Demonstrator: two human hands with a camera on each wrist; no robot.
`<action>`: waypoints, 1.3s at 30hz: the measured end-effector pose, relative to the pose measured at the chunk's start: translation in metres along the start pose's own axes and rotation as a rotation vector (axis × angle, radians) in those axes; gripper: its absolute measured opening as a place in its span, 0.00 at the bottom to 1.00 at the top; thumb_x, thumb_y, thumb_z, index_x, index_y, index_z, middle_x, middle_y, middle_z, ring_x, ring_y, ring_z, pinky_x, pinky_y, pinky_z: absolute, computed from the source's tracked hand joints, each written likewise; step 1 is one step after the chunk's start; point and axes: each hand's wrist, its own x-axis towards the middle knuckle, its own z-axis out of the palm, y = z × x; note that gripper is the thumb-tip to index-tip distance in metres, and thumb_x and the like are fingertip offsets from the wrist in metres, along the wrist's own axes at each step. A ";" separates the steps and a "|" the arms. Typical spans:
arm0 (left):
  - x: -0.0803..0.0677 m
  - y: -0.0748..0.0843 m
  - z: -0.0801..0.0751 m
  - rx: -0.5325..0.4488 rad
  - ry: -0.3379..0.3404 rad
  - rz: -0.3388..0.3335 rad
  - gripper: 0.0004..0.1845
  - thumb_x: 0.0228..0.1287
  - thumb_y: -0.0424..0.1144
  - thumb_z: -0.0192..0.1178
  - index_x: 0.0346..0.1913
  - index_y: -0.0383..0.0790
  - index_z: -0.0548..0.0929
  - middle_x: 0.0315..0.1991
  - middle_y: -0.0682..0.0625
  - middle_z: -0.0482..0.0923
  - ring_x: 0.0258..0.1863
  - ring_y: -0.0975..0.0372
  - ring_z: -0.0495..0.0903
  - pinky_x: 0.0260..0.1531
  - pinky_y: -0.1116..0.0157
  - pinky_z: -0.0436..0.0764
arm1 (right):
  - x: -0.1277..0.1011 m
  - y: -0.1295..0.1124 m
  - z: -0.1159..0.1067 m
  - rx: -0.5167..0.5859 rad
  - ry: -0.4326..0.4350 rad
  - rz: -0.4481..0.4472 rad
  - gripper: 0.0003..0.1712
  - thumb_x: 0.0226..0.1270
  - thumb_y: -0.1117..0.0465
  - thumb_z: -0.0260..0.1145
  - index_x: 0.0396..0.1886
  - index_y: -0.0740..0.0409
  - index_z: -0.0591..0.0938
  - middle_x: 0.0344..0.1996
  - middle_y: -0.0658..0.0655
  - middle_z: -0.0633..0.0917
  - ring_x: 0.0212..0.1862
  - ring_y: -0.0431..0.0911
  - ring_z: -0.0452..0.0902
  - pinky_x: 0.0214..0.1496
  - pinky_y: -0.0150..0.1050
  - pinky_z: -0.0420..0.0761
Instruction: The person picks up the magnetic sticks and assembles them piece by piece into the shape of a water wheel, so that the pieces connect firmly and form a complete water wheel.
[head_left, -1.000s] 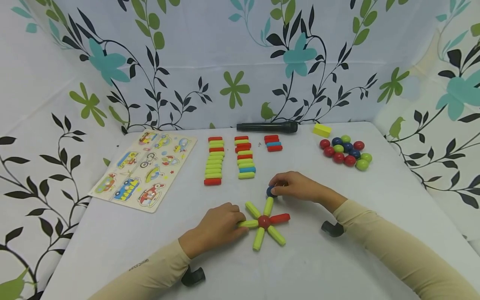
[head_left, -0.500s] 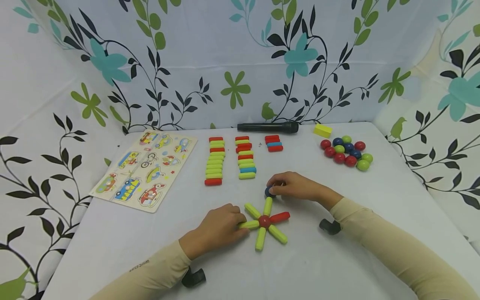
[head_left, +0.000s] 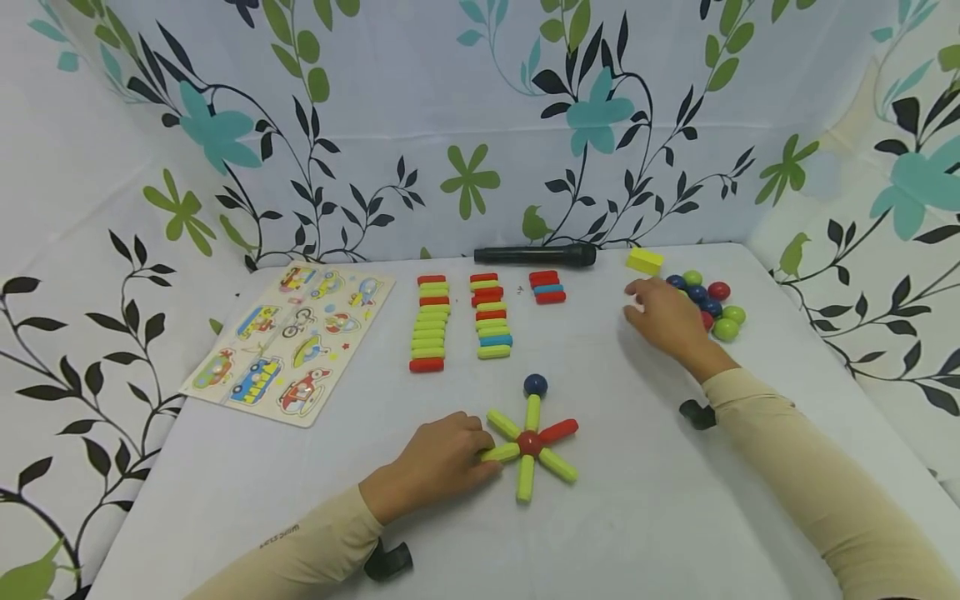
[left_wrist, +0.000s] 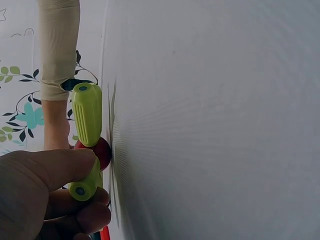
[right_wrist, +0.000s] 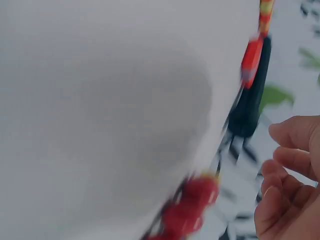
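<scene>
- The left hand lies low on the table, forearm angled in from the near edge, fingers curled and pinching the left green stick of the star figure.
- The right hand is stretched out to the pile of balls, fingers loosely bent and holding nothing.
- A blue ball tops the star's upper stick.

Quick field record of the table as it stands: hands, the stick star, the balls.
left hand: holds a green stick of the star
right hand: over the pile of balls, nothing visibly held
star: six sticks round a red ball
blue ball: at the tip of the upper green stick
spare sticks: rows behind the star
</scene>
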 end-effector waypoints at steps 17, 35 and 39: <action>-0.001 0.003 0.000 -0.002 -0.007 0.004 0.13 0.61 0.50 0.73 0.42 0.46 0.91 0.27 0.61 0.76 0.29 0.69 0.69 0.26 0.75 0.71 | -0.016 0.047 -0.007 -0.087 0.023 0.087 0.23 0.67 0.57 0.68 0.56 0.67 0.80 0.43 0.67 0.81 0.45 0.61 0.71 0.37 0.56 0.80; -0.001 0.004 0.001 0.015 -0.003 0.001 0.13 0.61 0.51 0.73 0.41 0.46 0.91 0.27 0.62 0.75 0.30 0.69 0.70 0.26 0.74 0.71 | -0.067 -0.040 0.028 0.620 -0.624 -0.171 0.18 0.69 0.57 0.69 0.55 0.57 0.84 0.46 0.53 0.85 0.51 0.52 0.76 0.51 0.43 0.80; -0.001 0.004 0.001 0.016 -0.010 -0.005 0.13 0.60 0.51 0.73 0.41 0.46 0.91 0.28 0.62 0.76 0.31 0.69 0.70 0.27 0.74 0.72 | -0.065 -0.043 0.031 0.617 -0.615 -0.187 0.18 0.69 0.58 0.68 0.57 0.55 0.84 0.47 0.52 0.85 0.52 0.52 0.76 0.52 0.44 0.80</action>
